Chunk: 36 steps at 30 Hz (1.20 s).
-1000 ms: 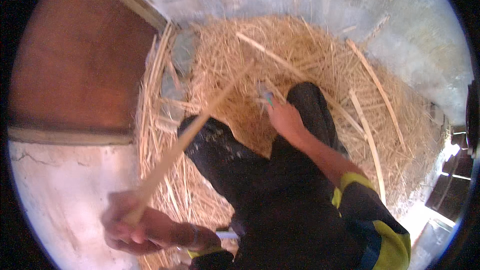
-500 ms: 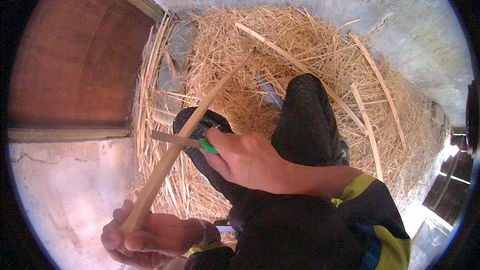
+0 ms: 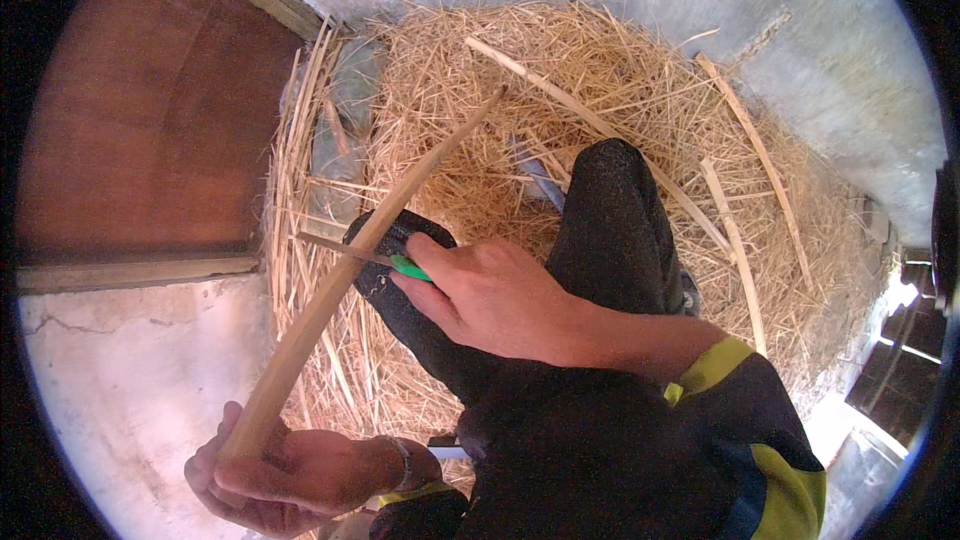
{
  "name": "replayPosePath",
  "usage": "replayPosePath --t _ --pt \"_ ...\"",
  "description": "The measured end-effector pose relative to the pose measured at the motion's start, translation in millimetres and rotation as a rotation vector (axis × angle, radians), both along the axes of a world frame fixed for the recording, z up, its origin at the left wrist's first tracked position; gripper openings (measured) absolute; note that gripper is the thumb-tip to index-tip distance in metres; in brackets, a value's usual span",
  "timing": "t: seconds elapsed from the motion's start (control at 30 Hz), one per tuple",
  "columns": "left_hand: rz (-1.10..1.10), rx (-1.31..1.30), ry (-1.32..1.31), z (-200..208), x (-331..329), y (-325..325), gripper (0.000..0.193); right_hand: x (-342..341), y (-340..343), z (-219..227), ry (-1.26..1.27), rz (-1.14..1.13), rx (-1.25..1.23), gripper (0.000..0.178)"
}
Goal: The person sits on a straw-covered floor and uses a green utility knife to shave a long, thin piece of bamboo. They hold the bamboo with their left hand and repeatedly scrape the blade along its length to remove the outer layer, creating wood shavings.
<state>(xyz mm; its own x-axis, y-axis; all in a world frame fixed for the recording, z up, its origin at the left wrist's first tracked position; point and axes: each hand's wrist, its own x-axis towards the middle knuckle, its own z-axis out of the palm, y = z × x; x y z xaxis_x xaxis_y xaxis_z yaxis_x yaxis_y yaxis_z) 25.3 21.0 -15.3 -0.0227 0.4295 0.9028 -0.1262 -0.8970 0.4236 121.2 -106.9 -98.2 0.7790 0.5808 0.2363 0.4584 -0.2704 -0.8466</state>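
Note:
My left hand point(image 3: 285, 475) is closed around the thick lower end of a long pale wooden strip point(image 3: 335, 290), at the lower left. The strip slants up and away to the right, narrowing to a darker tip over the straw. My right hand point(image 3: 500, 295) grips a knife by its green handle point(image 3: 408, 268). The knife's blade point(image 3: 345, 248) points left and crosses the strip about midway, near my left knee point(image 3: 400, 230). Whether the edge bites into the wood is too small to tell.
Straw and shavings point(image 3: 440, 80) cover the floor in front of me. Several pale strips lie on them, one long strip point(image 3: 560, 95) running behind my right knee point(image 3: 610, 210). A brown panel point(image 3: 140, 120) stands left, and a grey wall point(image 3: 740, 0) bounds the far side.
The knife and my right hand have shifted slightly up and left. My left hand has moved a little down and left with the strip's lower end. Both grips stay closed.

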Motion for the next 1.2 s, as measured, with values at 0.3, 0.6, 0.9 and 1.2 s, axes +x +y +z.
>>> replayPosePath --t 0.3,0.6,0.9,1.2 --pt "0.039 -0.029 -0.056 1.2 4.4 -1.2 0.032 6.7 -1.9 -17.2 -0.052 0.050 -0.123 0.024" --pt "0.065 0.028 0.046 -3.0 -5.5 13.2 0.033 27.6 3.8 -21.6 -0.062 0.018 -0.176 0.029" --pt "-0.035 -0.018 0.040 -7.3 -6.5 10.5 0.036 31.1 12.4 -30.0 -0.041 -0.055 -0.154 0.025" --pt "-0.021 -0.009 0.040 -9.3 -2.4 5.2 0.033 20.0 17.8 -27.3 -0.129 -0.043 -0.061 0.022"
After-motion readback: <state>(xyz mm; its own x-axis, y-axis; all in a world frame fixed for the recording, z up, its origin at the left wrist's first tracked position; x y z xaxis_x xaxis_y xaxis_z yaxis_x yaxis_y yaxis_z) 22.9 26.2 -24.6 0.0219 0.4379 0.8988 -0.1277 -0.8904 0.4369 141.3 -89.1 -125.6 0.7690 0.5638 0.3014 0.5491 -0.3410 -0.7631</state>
